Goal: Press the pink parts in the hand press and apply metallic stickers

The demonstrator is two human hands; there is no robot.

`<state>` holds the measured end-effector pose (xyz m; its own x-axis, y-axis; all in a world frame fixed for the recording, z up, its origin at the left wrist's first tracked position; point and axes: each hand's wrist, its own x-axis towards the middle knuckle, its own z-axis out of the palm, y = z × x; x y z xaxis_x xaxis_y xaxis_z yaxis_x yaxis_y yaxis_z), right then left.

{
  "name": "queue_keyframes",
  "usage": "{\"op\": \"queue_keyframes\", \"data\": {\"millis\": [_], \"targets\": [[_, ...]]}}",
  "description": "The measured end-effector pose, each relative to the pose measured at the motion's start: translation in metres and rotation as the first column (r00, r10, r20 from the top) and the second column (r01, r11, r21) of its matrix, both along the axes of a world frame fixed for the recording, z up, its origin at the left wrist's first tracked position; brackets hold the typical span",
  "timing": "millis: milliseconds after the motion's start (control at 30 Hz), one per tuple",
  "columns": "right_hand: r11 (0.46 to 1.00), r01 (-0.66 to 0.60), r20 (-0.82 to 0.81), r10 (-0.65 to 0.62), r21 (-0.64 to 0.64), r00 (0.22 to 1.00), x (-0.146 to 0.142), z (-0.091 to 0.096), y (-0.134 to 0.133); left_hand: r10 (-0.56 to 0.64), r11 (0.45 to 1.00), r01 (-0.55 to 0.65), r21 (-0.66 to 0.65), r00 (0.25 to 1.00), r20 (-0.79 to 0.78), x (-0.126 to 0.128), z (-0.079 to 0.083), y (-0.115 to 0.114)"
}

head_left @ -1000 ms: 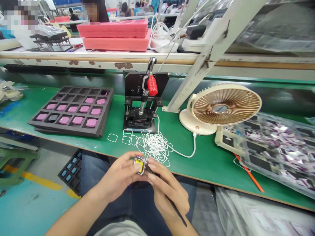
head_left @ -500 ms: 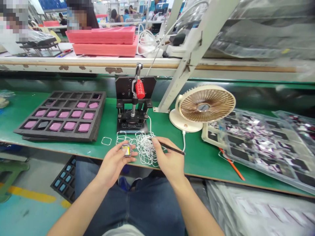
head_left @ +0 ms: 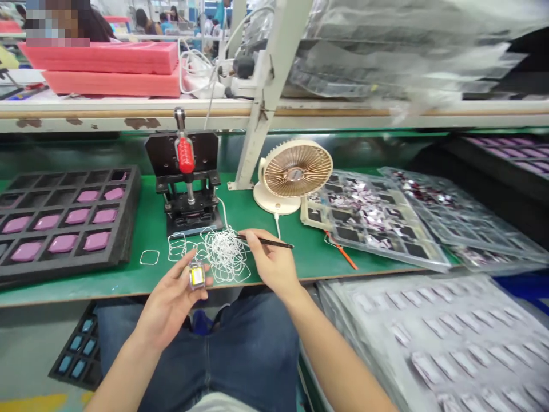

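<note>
My left hand (head_left: 171,297) pinches a small square metal part with a yellow centre (head_left: 196,276) above my lap, at the bench's front edge. My right hand (head_left: 271,260) grips a thin black pick (head_left: 268,242) like a pen, its tip reaching into a tangled pile of white rectangular rings (head_left: 221,252) on the green bench. Behind the pile stands a small black hand press with a red handle (head_left: 185,166).
A black foam tray (head_left: 64,217) with pink parts lies at the left. A beige desk fan (head_left: 295,171) stands at centre. Clear blister trays (head_left: 386,217) spread to the right, more trays (head_left: 429,337) lower right. Pink foam slabs (head_left: 107,68) sit on the shelf. Another tray (head_left: 79,349) rests on the floor.
My hands parted: the right moved from the part to the ring pile with the pick. The left keeps the part. The view swung to the right.
</note>
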<state>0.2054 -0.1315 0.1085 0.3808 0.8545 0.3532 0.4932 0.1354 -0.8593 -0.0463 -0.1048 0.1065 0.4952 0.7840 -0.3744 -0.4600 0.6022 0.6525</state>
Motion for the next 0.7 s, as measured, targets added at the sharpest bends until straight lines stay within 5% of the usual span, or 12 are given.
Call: {"op": "queue_keyframes", "data": {"millis": [200,500,600,700], "targets": [[0.997,0.036,0.103,-0.030,-0.062,0.994,0.014,0.007,-0.006,-0.010,1.000,0.009,-0.012,0.999,-0.053,-0.003,-0.008,-0.002],[0.956,0.262,0.324,-0.208,-0.131,0.923,0.050,0.026,-0.028,-0.054,0.998,0.048,-0.035,0.983,-0.176,0.010,0.012,-0.011],[0.870,0.449,0.479,-0.311,-0.205,0.821,0.100,0.041,-0.056,-0.018,0.999,0.008,-0.037,0.960,-0.278,0.002,0.001,-0.013],[0.694,0.666,0.618,-0.405,-0.271,0.674,0.170,0.062,-0.084,-0.024,0.999,0.009,-0.050,0.953,-0.303,-0.008,-0.008,-0.013]]}}
